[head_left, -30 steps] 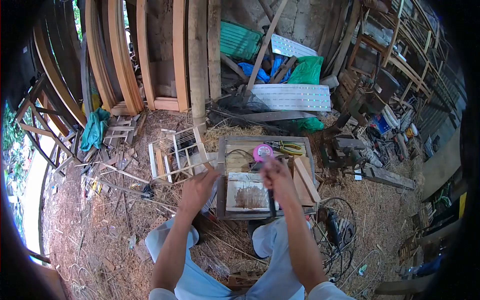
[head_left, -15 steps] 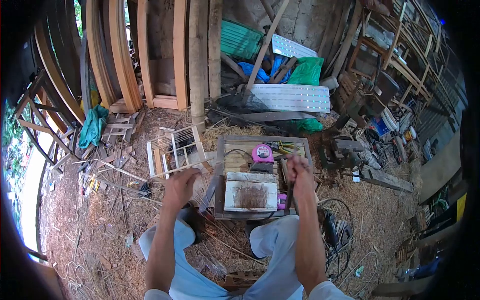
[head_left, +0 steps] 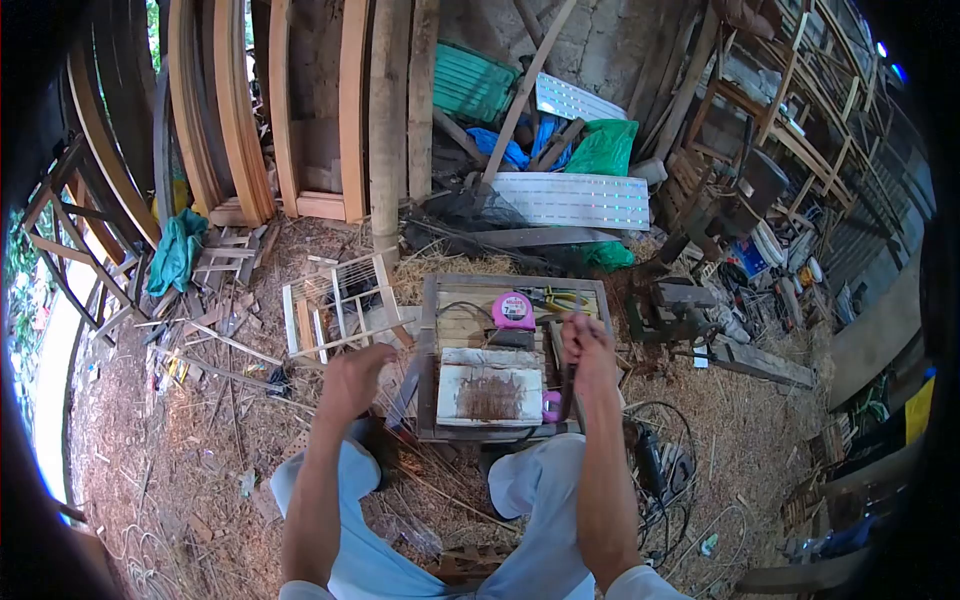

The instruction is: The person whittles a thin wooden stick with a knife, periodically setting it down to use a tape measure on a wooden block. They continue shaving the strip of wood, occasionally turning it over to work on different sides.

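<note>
My left hand (head_left: 352, 382) is raised left of the small wooden worktable (head_left: 428, 330), its fingers bent and pressed together. Whatever they may pinch is too small to make out. Over the table's right side, my right hand (head_left: 590, 355) is closed in a fist, with a dark narrow bar (head_left: 567, 392) extending down below it. Between the hands lies a white block (head_left: 490, 390) with a brown, scraped patch on its face. Behind the block sits a pink tape measure (head_left: 513, 311), with yellow-handled pliers (head_left: 565, 299) beside it. Another pink object (head_left: 551, 405) shows at the block's right edge.
A small wooden frame with thin bars (head_left: 345, 305) lies left of the table. Wood shavings and scraps cover the ground. On the right are a black power tool with a cord (head_left: 650, 460) and a metal vise-like machine (head_left: 670, 300). Long boards (head_left: 235, 120) lean at the back left.
The whole view has shifted slightly left. My left hand has turned a little and sits slightly lower; my right hand stays closed over the table's right side.
</note>
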Tool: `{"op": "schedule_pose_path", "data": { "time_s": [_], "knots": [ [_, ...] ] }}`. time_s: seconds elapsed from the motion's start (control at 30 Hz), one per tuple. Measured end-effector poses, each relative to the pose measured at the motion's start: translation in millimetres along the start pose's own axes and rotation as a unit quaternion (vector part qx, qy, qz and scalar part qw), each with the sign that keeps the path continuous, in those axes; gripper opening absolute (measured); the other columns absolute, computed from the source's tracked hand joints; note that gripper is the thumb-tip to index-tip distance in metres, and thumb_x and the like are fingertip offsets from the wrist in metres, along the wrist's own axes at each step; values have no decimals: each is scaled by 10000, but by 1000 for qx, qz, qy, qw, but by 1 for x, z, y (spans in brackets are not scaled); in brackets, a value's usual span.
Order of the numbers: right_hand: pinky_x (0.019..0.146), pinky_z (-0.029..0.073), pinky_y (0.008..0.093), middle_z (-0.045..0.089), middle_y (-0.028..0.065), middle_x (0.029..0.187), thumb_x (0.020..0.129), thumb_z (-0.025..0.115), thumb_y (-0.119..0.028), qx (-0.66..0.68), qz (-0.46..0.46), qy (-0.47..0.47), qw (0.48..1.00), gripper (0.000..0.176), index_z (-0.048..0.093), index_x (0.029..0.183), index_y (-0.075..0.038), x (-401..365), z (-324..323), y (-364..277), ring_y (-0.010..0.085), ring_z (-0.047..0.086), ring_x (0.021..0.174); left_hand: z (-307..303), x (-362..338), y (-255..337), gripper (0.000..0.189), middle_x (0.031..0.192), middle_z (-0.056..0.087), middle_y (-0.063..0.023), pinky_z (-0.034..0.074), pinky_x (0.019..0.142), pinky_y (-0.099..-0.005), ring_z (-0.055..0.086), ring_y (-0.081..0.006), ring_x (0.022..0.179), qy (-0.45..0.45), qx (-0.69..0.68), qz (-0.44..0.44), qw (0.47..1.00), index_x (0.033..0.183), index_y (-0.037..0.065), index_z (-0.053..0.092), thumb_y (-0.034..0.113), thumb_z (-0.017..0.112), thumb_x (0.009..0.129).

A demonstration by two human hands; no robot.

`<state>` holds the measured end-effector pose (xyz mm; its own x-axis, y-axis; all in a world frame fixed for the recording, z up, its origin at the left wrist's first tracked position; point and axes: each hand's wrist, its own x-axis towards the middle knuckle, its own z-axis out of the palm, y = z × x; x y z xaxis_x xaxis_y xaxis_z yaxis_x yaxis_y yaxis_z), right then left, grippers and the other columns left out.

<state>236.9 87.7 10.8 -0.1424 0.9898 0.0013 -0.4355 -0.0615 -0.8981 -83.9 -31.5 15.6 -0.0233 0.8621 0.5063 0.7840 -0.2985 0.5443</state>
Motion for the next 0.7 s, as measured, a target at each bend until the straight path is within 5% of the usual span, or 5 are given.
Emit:
{"op": "schedule_pose_path", "data": {
  "time_s": [0.13,0.3,0.5,0.57,0.7],
  "knots": [
    [441,257,185,513,-26,660,918,567,-275,-2,61,-20,998,285,600,1022,-12,-11,14,4,35,367,511,0,-1,8,108,794,660,-126,497,570,-385,634,-317,681,29,13,-24,999,909,75,633,43,584,818],
    [449,260,192,533,3,688,933,543,-235,-17,124,-189,974,252,586,1081,-35,-25,62,21,43,367,510,27,1,21,124,774,648,-111,490,555,-392,634,-298,672,-15,24,28,999,915,97,621,57,615,798],
    [449,263,183,492,-36,657,953,502,-200,-22,99,-125,987,247,628,997,8,-10,35,11,32,356,513,32,2,14,109,755,642,-111,491,560,-386,633,-298,674,-9,-7,69,998,905,90,617,54,611,802],
    [440,256,181,474,-31,641,946,513,-207,26,35,12,999,229,598,995,0,3,7,6,33,343,495,27,-3,5,99,749,641,-113,492,560,-384,633,-301,678,-3,-4,87,996,903,85,616,57,609,808],
    [438,260,181,451,-38,628,951,501,-203,15,-18,38,999,224,581,1028,-8,1,-7,-5,36,342,491,-3,-5,-2,86,727,641,-118,497,564,-385,637,-310,685,6,35,-36,999,913,66,614,51,578,836]
  ]
}}
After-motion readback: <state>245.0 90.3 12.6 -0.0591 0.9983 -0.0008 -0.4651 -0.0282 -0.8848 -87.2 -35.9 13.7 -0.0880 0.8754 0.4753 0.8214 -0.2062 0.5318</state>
